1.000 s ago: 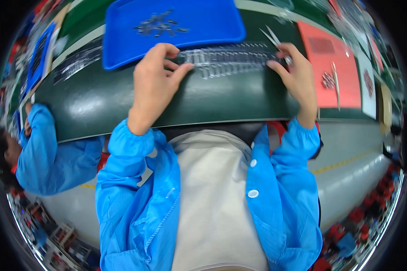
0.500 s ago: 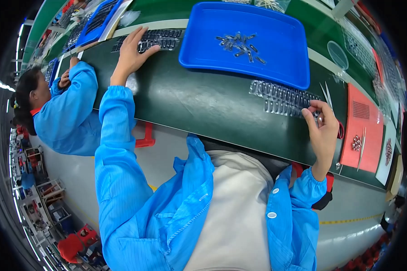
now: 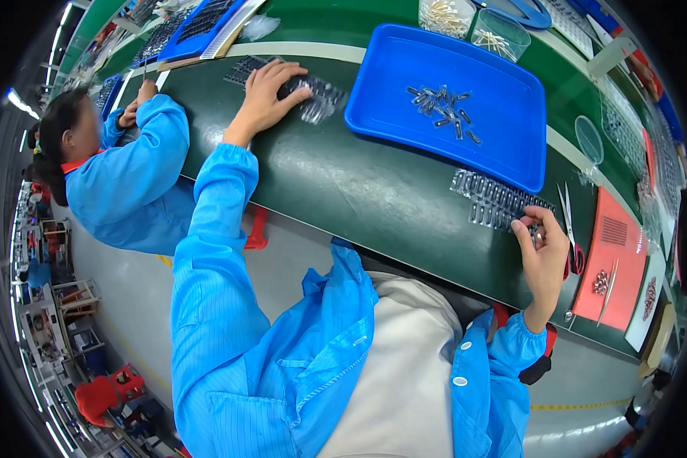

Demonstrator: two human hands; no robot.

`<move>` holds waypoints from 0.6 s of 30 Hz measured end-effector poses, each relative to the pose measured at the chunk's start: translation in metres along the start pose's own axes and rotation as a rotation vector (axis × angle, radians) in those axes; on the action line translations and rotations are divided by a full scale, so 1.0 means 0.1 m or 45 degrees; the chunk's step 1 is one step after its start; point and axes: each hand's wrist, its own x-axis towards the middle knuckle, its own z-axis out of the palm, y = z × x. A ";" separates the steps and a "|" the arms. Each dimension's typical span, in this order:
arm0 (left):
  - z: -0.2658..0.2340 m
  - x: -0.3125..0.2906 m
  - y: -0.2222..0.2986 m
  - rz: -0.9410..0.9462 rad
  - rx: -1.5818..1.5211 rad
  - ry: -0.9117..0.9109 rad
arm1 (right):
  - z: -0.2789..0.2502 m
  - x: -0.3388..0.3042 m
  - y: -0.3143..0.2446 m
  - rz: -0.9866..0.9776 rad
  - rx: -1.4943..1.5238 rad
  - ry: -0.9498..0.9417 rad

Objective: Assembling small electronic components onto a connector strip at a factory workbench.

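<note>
My left hand (image 3: 269, 96) is at the back left of the green table, fingers bent over a clear plastic blister sheet (image 3: 322, 101) with dark parts in its pockets. The sheet lies slanted and slightly blurred, partly hidden by the hand. At the right, thumb and forefinger of my right hand (image 3: 543, 248) close on the right end of another clear blister sheet (image 3: 490, 208) with rows of dark parts. This sheet rests on the table, just in front of a blue tray (image 3: 527, 126). A small heap of loose dark parts in clear casings (image 3: 446, 109) lies in the tray.
Scissors (image 3: 568, 221) lie right of my right hand. Beyond them, a red mat (image 3: 620, 210) carries tweezers (image 3: 608, 294) and small metallic pieces (image 3: 601, 282). Tubs of white sticks (image 3: 444, 17) stand behind the tray. A co-worker (image 3: 126, 172) sits at my left.
The view has shifted, so the table sits lower and further right. Under my left hand the blister sheet has turned, its right end swinging nearer. The right hand stays at its sheet.
</note>
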 end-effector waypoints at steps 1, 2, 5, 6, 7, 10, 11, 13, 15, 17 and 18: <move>-0.03 -0.04 0.02 0.016 -0.011 -0.006 | 0.01 0.01 0.00 -0.009 0.003 -0.003; -0.05 -0.06 0.03 0.018 -0.006 0.000 | 0.03 0.03 -0.01 -0.018 0.006 -0.005; -0.10 -0.16 0.07 -0.218 -0.375 0.221 | 0.08 0.05 -0.04 -0.038 0.024 -0.022; -0.13 -0.16 0.10 -0.233 -0.360 0.234 | 0.12 0.08 -0.08 -0.056 0.039 -0.041; -0.13 -0.13 0.18 -0.511 -0.266 0.279 | 0.16 0.12 -0.12 -0.079 0.054 -0.065; -0.10 0.04 0.61 -1.095 0.003 0.293 | 0.22 0.16 -0.17 -0.123 0.086 -0.129; -0.08 0.16 0.74 -1.110 0.081 0.224 | 0.27 0.20 -0.20 -0.151 0.111 -0.153; 0.08 0.26 0.72 -1.072 0.196 0.139 | 0.27 0.16 -0.22 -0.179 0.163 -0.144; 0.18 0.26 0.55 -1.019 0.178 0.061 | 0.25 0.12 -0.22 -0.191 0.204 -0.162; 0.14 0.13 0.38 -0.904 0.101 0.009 | 0.21 0.09 -0.17 -0.171 0.204 -0.178; 0.10 0.06 0.38 -0.756 -0.005 -0.085 | 0.19 0.07 -0.13 -0.097 0.177 -0.178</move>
